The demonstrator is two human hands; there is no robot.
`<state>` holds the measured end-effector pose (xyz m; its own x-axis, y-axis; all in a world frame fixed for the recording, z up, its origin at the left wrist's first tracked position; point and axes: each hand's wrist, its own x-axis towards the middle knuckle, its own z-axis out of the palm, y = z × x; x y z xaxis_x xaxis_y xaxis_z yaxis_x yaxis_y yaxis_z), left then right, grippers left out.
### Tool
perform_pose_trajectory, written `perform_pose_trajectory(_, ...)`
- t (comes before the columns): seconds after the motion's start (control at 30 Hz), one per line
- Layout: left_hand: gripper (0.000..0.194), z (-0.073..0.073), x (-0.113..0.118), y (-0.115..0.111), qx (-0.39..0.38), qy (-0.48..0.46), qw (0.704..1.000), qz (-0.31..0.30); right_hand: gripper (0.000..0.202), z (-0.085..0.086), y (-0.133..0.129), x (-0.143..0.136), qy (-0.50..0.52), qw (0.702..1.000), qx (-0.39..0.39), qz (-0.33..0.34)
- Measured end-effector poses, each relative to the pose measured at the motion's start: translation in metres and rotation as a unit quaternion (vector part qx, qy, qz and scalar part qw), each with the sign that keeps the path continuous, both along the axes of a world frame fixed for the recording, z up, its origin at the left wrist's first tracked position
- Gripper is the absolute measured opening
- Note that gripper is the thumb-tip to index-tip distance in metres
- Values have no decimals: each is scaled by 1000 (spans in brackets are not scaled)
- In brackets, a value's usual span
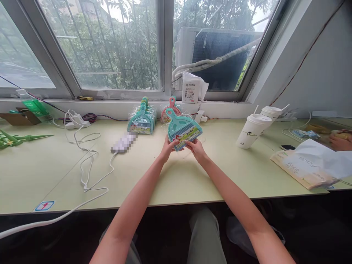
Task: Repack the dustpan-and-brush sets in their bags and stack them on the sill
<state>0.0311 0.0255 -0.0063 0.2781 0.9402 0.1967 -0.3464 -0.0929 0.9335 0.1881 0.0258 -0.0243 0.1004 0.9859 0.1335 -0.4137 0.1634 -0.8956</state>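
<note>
A teal toy dustpan set [183, 126] in clear wrapping, with a blue brush and a printed label, is held above the table, tilted. My left hand [167, 148] grips its lower left edge. On its lower right edge, my right hand [196, 148] is closed. Behind it on the left stands a row of similar wrapped teal sets [141, 119] near the window sill. A pink wrapped set [172, 104] stands directly behind the held one, partly hidden by it.
White cables [89, 161] and a pixelated device [123, 143] lie on the left of the table [148, 183]. Two white cups [251, 132] and a tissue pack [305, 165] are on the right. Another person's hand [341, 141] shows at the far right.
</note>
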Motion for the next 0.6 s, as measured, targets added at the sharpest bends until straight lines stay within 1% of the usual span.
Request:
perform_pose_trajectory(0.27, 67, 3, 0, -2, 7, -3, 1000, 4, 39, 1, -2, -4, -2, 1000, 0, -10)
perform_pose_trajectory(0.37, 66, 2, 1, 0, -10, 7, 1000, 7, 36, 4, -4, 0, -23, 999, -30, 3)
perform_pose_trajectory(0.43, 65, 2, 0, 2, -20, 16, 1000, 2, 34, 10, -7, 8, -67, 995, -71, 36)
perform_pose_trajectory(0.5, 64, 2, -3, 6, -34, 10, 999, -1, 33, 17, -11, 18, -139, 982, -106, 70)
perform_pose_trajectory(0.53, 65, 2, -6, 8, -45, -1, 999, 3, 33, 21, -12, 23, -184, 974, -115, 66)
perform_pose_trajectory(0.57, 67, 2, -9, 11, -61, -14, 998, 11, 32, 24, -14, 29, -234, 965, -114, 37)
perform_pose_trajectory(0.6, 68, 1, -13, 14, -79, -28, 996, 22, 29, 27, -14, 34, -286, 953, -96, -15)
